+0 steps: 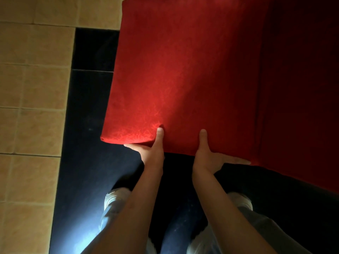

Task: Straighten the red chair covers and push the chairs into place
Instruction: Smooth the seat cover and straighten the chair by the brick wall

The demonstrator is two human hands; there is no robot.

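From the head camera, looking down, a red chair cover fills the top and right of the view, stretched over a chair. The left hand and the right hand both hold its near edge, thumbs lying on top. The other fingers reach along and under the edge, maybe pinching it; I cannot tell. Below are white shoes on a dark floor, with tan tiles to the left.
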